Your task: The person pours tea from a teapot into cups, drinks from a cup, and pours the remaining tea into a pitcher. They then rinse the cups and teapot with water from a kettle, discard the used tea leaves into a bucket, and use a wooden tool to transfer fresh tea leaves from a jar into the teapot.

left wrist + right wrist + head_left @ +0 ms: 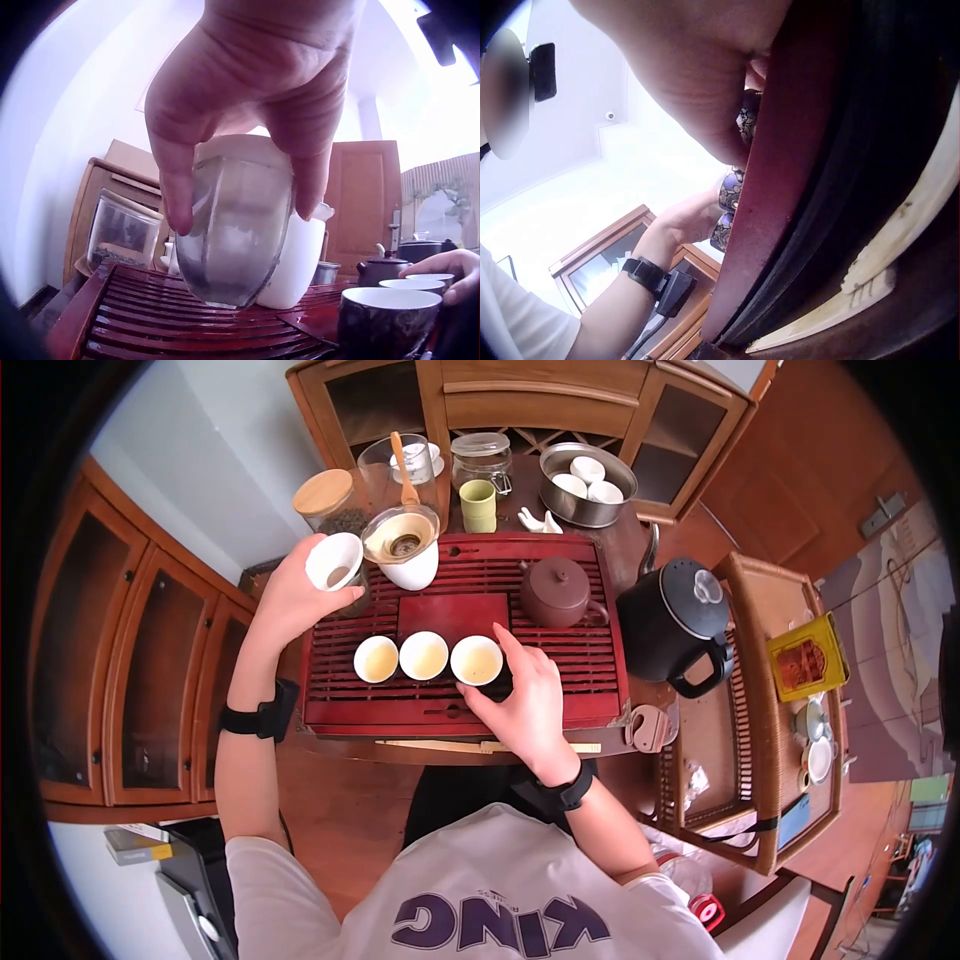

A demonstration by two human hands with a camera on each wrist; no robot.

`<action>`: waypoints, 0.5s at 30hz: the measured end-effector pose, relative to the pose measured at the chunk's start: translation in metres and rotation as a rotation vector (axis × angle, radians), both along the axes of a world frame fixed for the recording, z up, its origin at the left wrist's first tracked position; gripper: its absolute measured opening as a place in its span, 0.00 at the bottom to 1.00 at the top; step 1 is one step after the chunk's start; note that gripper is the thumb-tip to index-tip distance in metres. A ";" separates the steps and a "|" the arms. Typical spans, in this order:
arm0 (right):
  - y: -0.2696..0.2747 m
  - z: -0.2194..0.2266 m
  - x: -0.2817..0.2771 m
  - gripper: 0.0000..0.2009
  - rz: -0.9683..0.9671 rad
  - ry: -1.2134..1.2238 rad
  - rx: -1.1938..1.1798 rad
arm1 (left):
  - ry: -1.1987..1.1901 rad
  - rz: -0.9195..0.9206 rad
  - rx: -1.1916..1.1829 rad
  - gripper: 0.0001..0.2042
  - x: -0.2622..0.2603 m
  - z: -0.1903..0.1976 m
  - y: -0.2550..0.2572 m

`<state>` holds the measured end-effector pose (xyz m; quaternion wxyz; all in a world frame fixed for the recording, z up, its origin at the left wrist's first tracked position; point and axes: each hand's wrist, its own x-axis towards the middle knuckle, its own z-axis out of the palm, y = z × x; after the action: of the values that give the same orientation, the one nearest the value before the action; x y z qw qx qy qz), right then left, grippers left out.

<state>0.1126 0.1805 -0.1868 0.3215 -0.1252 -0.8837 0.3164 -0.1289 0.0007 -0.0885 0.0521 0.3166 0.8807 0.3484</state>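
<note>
While the left hand [290, 596] grips a white vessel [333, 563] at the tea tray's [350, 713] left, the right hand [528, 700] pinches its rightmost teacup [476, 660]; serving seems underway, needing steadiness.

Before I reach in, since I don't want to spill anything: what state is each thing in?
Left cup: upright, holding pale yellow liquid
Middle cup: upright, holding pale yellow liquid
Right cup: holding pale yellow liquid, between the fingers of the right hand
Teapot: lid on, contents hidden
Black kettle: lid closed
Strainer: set over the white pitcher
Clear vessel: held by the left hand, contents unclear
Steel pot: uncovered, holding white cups
</note>
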 end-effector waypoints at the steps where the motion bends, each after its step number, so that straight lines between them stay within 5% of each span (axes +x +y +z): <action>1: 0.000 0.001 0.001 0.36 -0.006 -0.008 -0.009 | -0.003 0.012 0.014 0.38 0.001 -0.001 -0.001; 15: 0.000 0.000 0.000 0.36 0.000 -0.037 -0.011 | 0.020 -0.017 -0.010 0.43 -0.002 -0.014 -0.018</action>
<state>0.1126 0.1804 -0.1871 0.3042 -0.1328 -0.8878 0.3189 -0.1308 -0.0174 -0.1023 0.0477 0.3271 0.8803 0.3403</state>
